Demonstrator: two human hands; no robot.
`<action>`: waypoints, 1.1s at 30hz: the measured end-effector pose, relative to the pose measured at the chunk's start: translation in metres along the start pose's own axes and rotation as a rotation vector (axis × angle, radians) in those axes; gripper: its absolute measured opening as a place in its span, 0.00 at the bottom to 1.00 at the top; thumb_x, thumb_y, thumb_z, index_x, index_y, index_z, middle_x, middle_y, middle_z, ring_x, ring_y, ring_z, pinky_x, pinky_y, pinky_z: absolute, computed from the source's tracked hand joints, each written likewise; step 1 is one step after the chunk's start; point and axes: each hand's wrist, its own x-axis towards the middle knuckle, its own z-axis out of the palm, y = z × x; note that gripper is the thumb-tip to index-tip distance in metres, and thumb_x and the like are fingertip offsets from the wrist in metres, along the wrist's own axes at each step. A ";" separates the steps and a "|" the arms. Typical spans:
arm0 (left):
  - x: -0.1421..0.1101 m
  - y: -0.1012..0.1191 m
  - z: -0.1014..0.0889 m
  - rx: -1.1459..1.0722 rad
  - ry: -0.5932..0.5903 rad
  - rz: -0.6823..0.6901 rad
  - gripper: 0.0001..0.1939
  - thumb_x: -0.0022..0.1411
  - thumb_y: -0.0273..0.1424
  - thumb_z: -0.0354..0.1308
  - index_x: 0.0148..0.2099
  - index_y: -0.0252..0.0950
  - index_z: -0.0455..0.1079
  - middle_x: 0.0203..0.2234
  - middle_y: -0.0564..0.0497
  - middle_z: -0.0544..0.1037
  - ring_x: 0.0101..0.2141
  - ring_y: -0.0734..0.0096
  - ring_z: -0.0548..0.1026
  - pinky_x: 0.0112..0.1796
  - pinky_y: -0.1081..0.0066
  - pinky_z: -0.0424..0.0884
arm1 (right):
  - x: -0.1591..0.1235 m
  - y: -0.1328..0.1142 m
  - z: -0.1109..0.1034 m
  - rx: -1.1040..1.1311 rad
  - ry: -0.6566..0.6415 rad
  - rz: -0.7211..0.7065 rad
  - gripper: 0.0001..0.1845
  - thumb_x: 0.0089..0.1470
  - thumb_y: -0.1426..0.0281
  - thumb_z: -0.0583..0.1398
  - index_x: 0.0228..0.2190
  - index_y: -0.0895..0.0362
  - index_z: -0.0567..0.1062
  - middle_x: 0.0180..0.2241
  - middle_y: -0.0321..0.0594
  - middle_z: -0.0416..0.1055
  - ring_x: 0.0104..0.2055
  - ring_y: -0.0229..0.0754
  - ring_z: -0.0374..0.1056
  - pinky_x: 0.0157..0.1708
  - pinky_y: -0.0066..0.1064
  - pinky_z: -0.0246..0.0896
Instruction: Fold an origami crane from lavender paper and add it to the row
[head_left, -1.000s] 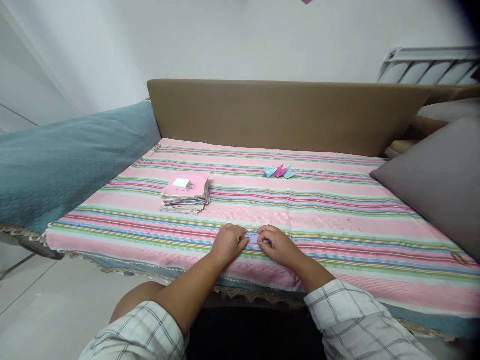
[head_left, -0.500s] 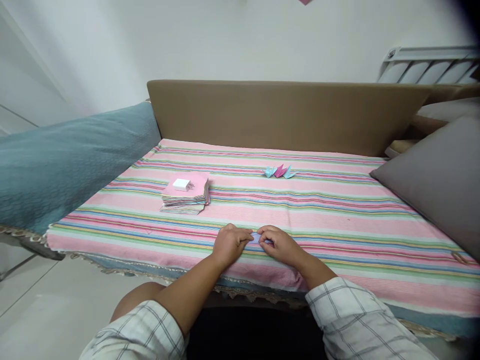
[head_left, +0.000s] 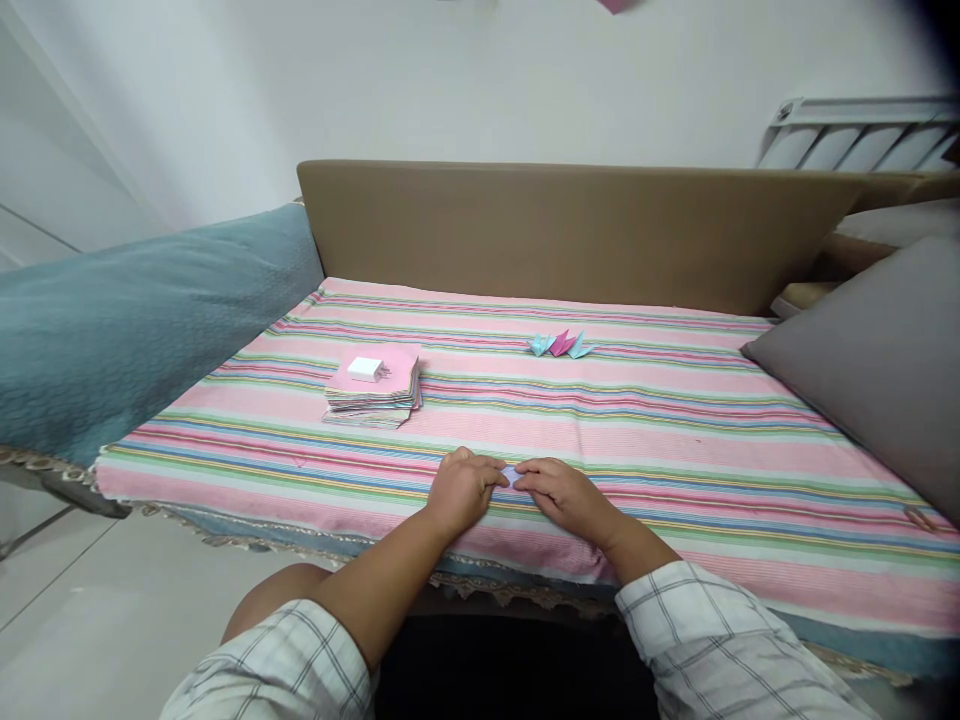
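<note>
A small piece of lavender origami paper (head_left: 511, 476) lies low on the striped cloth, between my two hands. My left hand (head_left: 466, 490) pinches its left side, fingers closed. On the other side, my right hand (head_left: 564, 494) has its thumb and fingertips closed on the right edge. Most of the paper is covered by my fingers, so its folds cannot be made out. Farther back stand folded paper cranes, a pink one (head_left: 562, 343) between two light blue ones (head_left: 539, 345).
A stack of square paper (head_left: 373, 405) sits left of my hands, with a white charger plug (head_left: 366, 370) on top. The striped cloth (head_left: 637, 440) covers the seat. A brown backrest (head_left: 562, 235) rises behind; a grey cushion (head_left: 877, 360) leans at the right, a blue armrest (head_left: 165, 310) at the left.
My right hand's fingers have flattened and drawn together over the paper's right edge. My left hand stays nearly in place.
</note>
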 end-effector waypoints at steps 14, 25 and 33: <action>-0.001 0.000 0.002 0.016 -0.002 -0.007 0.13 0.59 0.26 0.53 0.37 0.46 0.77 0.41 0.55 0.78 0.34 0.66 0.69 0.39 0.64 0.62 | -0.005 0.000 0.005 -0.133 -0.021 -0.064 0.18 0.52 0.79 0.51 0.40 0.53 0.74 0.44 0.44 0.71 0.46 0.43 0.66 0.43 0.39 0.66; -0.001 -0.001 0.003 0.021 0.000 -0.021 0.12 0.58 0.26 0.53 0.36 0.46 0.77 0.41 0.54 0.78 0.34 0.66 0.69 0.38 0.63 0.62 | -0.005 0.002 0.005 -0.063 0.003 -0.025 0.13 0.50 0.81 0.51 0.30 0.56 0.72 0.42 0.44 0.73 0.45 0.43 0.68 0.43 0.39 0.66; 0.000 -0.001 0.002 -0.026 0.009 -0.025 0.12 0.58 0.26 0.53 0.35 0.46 0.77 0.40 0.54 0.78 0.33 0.67 0.69 0.38 0.64 0.62 | -0.007 0.001 0.002 -0.075 -0.018 -0.049 0.18 0.51 0.80 0.50 0.38 0.53 0.73 0.45 0.43 0.71 0.46 0.43 0.66 0.44 0.40 0.65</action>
